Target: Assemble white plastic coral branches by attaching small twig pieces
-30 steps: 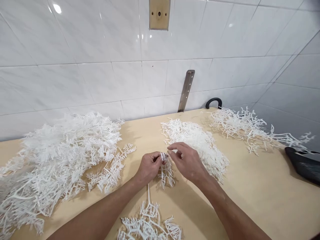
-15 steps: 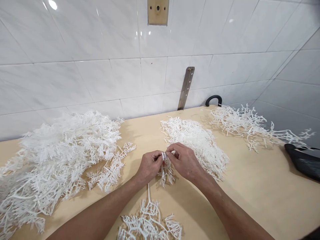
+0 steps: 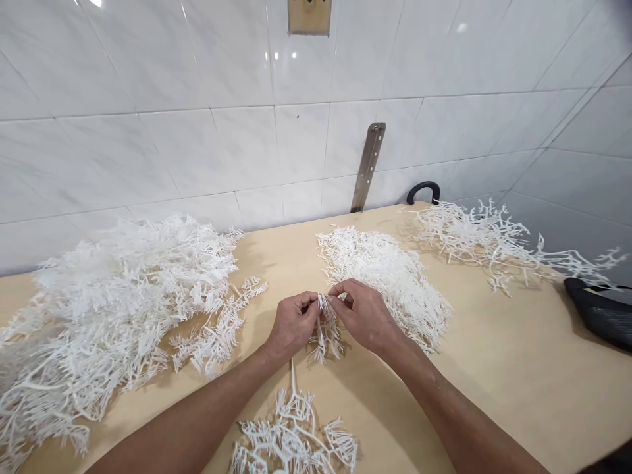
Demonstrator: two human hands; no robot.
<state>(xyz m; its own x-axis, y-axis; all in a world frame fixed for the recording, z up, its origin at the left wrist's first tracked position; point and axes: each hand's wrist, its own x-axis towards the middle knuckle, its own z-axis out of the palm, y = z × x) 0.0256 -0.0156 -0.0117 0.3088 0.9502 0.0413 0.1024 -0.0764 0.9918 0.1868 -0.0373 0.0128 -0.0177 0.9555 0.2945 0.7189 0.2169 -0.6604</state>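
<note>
Between my two hands hangs a small white branching plastic sprig (image 3: 326, 339), its fine tips pointing down over the table. My left hand (image 3: 293, 324) is closed on it, thumb and forefinger pinched near its top. From the other side my right hand (image 3: 362, 315) pinches at the same top end, fingertips almost meeting the left ones. Below them lies a larger white branched piece (image 3: 296, 438) with a long thin stem, partly cut off by the lower edge. Just behind my right hand is a heap of short white pieces (image 3: 380, 263).
A big pile of white branched pieces (image 3: 123, 303) covers the table's left side. Barer white branches (image 3: 484, 237) lie at the back right, near a black curved handle (image 3: 423, 191). A black object (image 3: 600, 313) sits at the right edge. A metal strip (image 3: 368, 168) leans against the tiled wall.
The view has tilted slightly downward. Both hands stay pinched at the sprig's top with hardly any movement; the piles look the same.
</note>
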